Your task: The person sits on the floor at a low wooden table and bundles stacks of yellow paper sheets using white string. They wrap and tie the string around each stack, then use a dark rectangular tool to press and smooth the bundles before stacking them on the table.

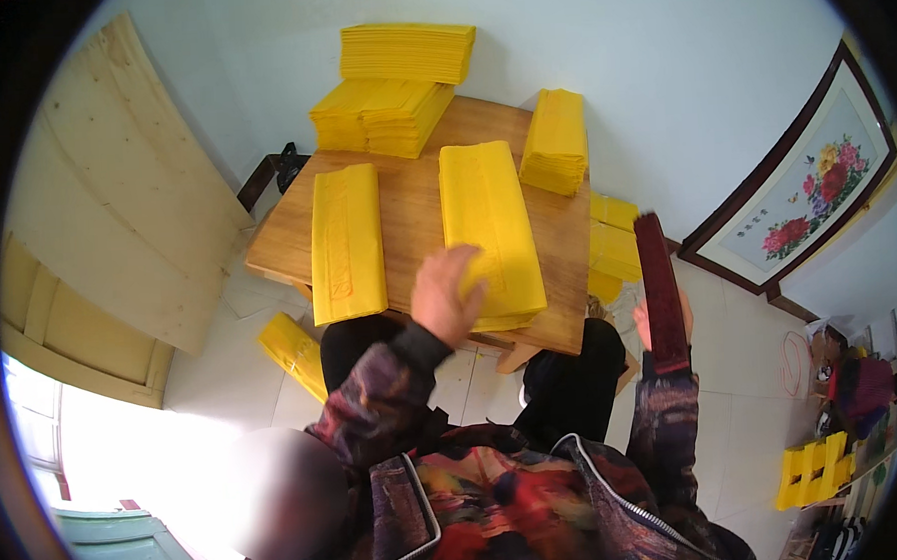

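Observation:
My right hand (673, 320) is closed round a long dark red block (654, 271), held upright off the right side of the wooden table. Fingers apart and slightly blurred, my left hand (447, 292) is at the near left edge of a thick stack of yellow paper (487, 203). Whether it presses on the paper I cannot tell. To the left of that stack lies a flatter pile of yellow sheets (347, 239), its top bearing a faint red print along its length.
More yellow paper stacks (391, 112) stand at the back of the table (410, 197), with another yellow stack (555, 140) at its right edge. Yellow bundles (294, 355) lie on the floor. A framed flower picture (805, 189) leans at right; a wooden board (114, 184) stands at left.

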Motion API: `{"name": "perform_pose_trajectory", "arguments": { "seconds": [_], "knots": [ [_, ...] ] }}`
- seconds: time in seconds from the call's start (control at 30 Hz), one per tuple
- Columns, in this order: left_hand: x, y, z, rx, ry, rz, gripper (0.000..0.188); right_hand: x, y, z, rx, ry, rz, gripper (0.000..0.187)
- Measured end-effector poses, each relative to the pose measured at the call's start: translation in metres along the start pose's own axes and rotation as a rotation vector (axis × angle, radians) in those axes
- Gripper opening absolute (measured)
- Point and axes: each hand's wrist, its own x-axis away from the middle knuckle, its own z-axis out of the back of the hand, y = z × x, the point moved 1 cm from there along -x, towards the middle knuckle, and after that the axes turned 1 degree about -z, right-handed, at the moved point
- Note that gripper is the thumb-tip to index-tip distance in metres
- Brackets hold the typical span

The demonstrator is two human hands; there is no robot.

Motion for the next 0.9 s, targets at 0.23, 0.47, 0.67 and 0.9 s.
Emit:
{"name": "perform_pose_trajectory", "arguments": {
  "seconds": [0.23, 0.47, 0.67, 0.9],
  "knots": [
    [-0.051, -0.098, -0.037, 0.437, -0.137, 0.796, 0.033, 0.063, 0.019, 0.062, -0.033, 0.228, 0.01, 0.016],
    [-0.065, -0.093, -0.041, 0.462, -0.216, 0.971, 0.025, 0.074, 0.016, 0.064, 0.066, 0.344, -0.022, 0.019],
    [-0.079, -0.099, -0.053, 0.293, -0.173, 0.658, 0.016, 0.075, 0.024, 0.069, -0.142, 0.353, -0.046, 0.032],
    [-0.085, -0.108, -0.067, 0.862, -0.271, 0.854, 0.026, 0.077, 0.025, 0.082, 0.151, 0.477, 0.004, 0.033]
  ]
}}
